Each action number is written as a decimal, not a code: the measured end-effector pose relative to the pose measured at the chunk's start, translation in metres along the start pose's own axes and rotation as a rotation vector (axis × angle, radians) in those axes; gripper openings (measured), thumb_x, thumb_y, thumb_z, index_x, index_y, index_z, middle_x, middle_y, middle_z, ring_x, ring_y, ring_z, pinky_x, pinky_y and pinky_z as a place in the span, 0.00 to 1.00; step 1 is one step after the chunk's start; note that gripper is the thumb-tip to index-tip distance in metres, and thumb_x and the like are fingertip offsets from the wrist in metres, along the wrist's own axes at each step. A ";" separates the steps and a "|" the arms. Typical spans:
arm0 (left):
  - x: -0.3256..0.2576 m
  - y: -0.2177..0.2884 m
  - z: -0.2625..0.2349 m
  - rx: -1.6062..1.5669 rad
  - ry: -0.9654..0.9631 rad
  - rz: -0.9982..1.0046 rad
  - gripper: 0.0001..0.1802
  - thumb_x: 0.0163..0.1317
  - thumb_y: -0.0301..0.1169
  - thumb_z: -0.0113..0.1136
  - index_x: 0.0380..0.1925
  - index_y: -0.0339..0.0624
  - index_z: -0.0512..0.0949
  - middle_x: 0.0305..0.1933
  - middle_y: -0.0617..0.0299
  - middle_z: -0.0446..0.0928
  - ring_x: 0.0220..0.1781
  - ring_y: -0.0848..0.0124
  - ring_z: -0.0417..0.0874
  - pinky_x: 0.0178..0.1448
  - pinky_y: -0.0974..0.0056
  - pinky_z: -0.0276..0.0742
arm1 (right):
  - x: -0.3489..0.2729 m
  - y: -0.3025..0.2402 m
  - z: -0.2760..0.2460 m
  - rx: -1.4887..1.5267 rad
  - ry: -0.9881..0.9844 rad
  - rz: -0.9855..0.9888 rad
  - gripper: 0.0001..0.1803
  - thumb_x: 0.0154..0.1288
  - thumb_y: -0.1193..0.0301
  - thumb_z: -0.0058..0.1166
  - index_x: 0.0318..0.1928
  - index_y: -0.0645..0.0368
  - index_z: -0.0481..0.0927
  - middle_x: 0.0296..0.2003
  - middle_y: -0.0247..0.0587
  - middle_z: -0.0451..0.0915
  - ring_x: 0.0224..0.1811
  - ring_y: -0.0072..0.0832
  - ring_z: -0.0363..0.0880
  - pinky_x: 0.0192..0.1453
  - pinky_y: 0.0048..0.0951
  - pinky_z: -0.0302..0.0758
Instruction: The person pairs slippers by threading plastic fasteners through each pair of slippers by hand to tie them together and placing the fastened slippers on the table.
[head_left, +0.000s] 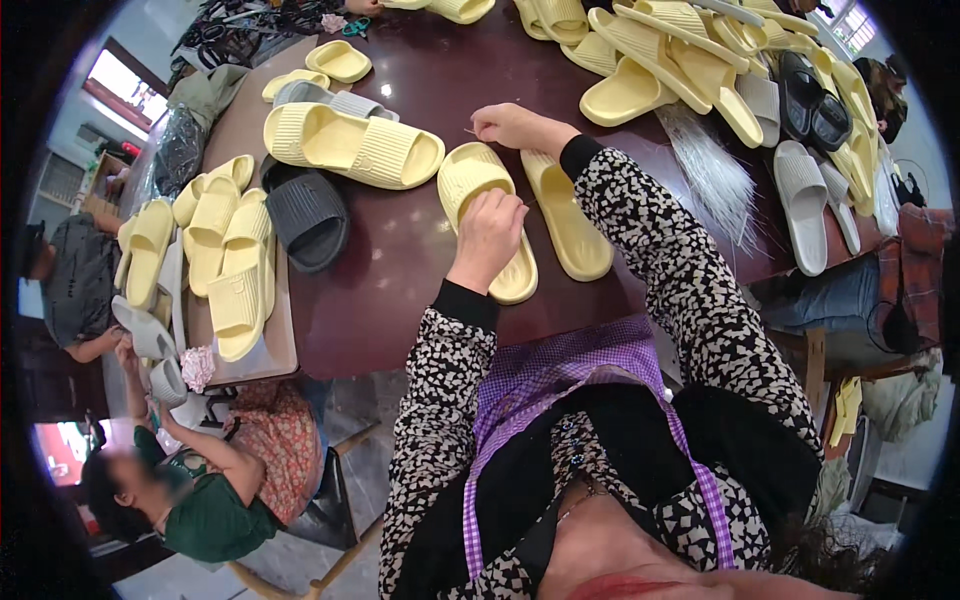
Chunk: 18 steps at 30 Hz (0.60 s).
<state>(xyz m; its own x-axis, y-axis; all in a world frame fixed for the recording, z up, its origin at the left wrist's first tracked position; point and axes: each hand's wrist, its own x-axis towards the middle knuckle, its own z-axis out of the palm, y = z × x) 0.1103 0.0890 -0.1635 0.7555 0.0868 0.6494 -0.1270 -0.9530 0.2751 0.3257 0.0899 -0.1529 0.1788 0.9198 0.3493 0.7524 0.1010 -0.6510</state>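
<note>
- The step in hand seems to be fine finger work on one yellow slipper (513, 280), which is set on the red-brown counter (400, 270) at 12 o'clock from the middle of the view.
- The left hand (490, 235) is held over it with bent fingers; whether anything is gripped cannot be told.
- The right hand (505, 128) is raised by the slipper's far end, its grip pinched narrow; whether something thin is held is too small to tell.
- For the next move, a still slipper and a small, careful pull seem to be needed.
- Counted: two yellow slippers by the hands, the second slipper (585, 255) between 1 and 2 o'clock; one dark slipper (305, 220) at 10; one bundle of clear strands (710, 165) at 2.
- The slipper pile (650, 55) at 1 o'clock is too jumbled to be counted.
</note>
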 end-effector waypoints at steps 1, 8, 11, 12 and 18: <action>-0.001 0.001 0.002 0.001 -0.003 0.003 0.04 0.55 0.25 0.60 0.26 0.37 0.75 0.28 0.55 0.73 0.34 0.58 0.76 0.40 0.58 0.73 | -0.002 0.003 0.001 0.002 0.004 0.001 0.07 0.58 0.72 0.52 0.35 0.61 0.80 0.31 0.48 0.81 0.35 0.40 0.80 0.40 0.35 0.75; -0.006 0.005 0.012 0.000 -0.020 -0.017 0.04 0.55 0.24 0.59 0.27 0.36 0.75 0.28 0.55 0.73 0.34 0.58 0.76 0.40 0.58 0.72 | -0.011 0.009 0.008 0.039 -0.077 0.077 0.08 0.56 0.72 0.54 0.36 0.61 0.79 0.32 0.46 0.81 0.35 0.35 0.78 0.42 0.31 0.73; -0.005 0.003 0.014 -0.004 -0.024 -0.013 0.04 0.55 0.24 0.59 0.27 0.36 0.75 0.28 0.55 0.73 0.34 0.58 0.76 0.40 0.58 0.72 | -0.008 0.007 0.011 0.046 -0.050 0.063 0.08 0.55 0.71 0.55 0.34 0.61 0.81 0.30 0.48 0.81 0.34 0.39 0.80 0.40 0.34 0.75; -0.006 0.003 0.013 -0.003 -0.026 -0.021 0.04 0.55 0.24 0.59 0.27 0.36 0.75 0.28 0.55 0.73 0.34 0.57 0.76 0.40 0.58 0.72 | -0.007 0.007 0.013 0.055 -0.045 0.055 0.08 0.55 0.70 0.55 0.33 0.61 0.82 0.30 0.49 0.82 0.34 0.40 0.81 0.39 0.35 0.75; -0.002 0.008 0.014 -0.010 -0.038 0.004 0.04 0.55 0.24 0.59 0.27 0.36 0.75 0.29 0.54 0.73 0.35 0.56 0.75 0.41 0.57 0.72 | -0.006 0.014 0.020 0.023 0.020 -0.024 0.08 0.51 0.70 0.57 0.31 0.60 0.83 0.29 0.50 0.82 0.32 0.41 0.81 0.38 0.36 0.76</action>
<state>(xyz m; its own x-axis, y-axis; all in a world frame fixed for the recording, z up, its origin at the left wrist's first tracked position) 0.1168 0.0772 -0.1731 0.7790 0.0713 0.6230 -0.1365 -0.9504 0.2795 0.3222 0.0932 -0.1777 0.1740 0.9091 0.3786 0.7417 0.1319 -0.6576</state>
